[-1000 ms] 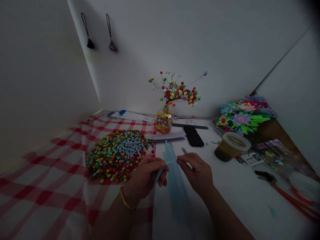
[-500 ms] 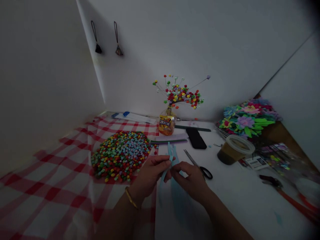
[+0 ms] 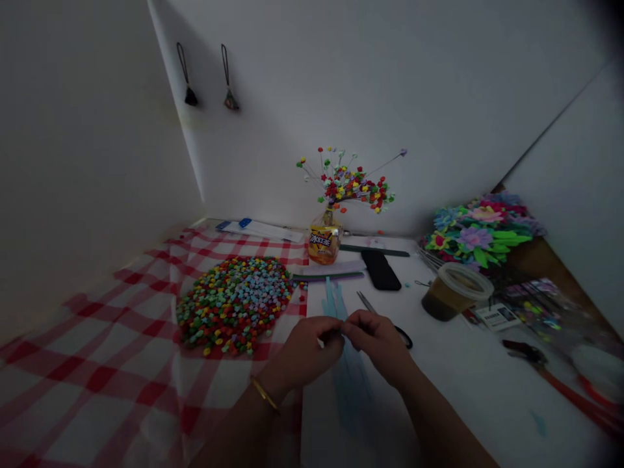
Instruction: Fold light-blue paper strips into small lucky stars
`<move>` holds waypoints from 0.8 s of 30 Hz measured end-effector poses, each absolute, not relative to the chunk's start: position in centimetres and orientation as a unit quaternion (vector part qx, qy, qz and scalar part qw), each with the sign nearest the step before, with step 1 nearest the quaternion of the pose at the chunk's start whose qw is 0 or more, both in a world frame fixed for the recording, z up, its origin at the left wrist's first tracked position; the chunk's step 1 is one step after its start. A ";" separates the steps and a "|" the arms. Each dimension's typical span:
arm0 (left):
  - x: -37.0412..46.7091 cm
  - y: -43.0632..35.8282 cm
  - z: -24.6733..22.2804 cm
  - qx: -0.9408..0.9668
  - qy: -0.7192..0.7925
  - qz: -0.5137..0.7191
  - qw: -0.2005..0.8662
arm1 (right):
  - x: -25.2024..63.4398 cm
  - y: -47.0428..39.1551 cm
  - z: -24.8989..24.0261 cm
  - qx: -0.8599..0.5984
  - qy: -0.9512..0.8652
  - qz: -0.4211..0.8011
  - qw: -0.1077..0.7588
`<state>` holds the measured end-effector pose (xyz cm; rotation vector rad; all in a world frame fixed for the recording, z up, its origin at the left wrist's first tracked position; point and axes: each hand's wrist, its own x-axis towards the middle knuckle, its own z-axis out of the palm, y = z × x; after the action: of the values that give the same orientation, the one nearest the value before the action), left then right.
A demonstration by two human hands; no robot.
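My left hand (image 3: 307, 349) and my right hand (image 3: 379, 341) meet fingertip to fingertip above the white table. Both are closed in a pinch, and the light blue paper strip between them is almost wholly hidden by my fingers. More light blue paper strips (image 3: 351, 383) lie lengthwise on the table under and beyond my hands. Just past my right hand lie black-handled scissors (image 3: 365, 301), partly covered by it. To the left of my left hand spreads a wide heap of small colourful folded paper stars (image 3: 238, 302).
A red-checked cloth (image 3: 104, 377) covers the left side. Behind stand a drink bottle (image 3: 324, 244) holding star-tipped stems, a black phone (image 3: 381, 270) and green and purple strips (image 3: 329, 277). Rightward are a plastic tub (image 3: 455, 292), fuzzy flowers (image 3: 480, 231) and red-handled pliers (image 3: 529, 352).
My hands have come closer together, and the blue strip that showed between them is now covered by my fingers. My left hand has turned and moved slightly right.
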<state>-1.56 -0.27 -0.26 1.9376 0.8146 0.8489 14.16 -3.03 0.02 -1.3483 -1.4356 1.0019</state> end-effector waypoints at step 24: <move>-1.8 0.3 -0.6 0.536 0.324 0.403 0.667 | 15.2 -3.1 -0.2 -0.506 -0.684 0.244 0.465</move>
<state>-1.76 0.34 -0.61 1.2101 0.7311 0.9083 15.24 -3.10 -0.18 -1.2432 -1.6789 0.6000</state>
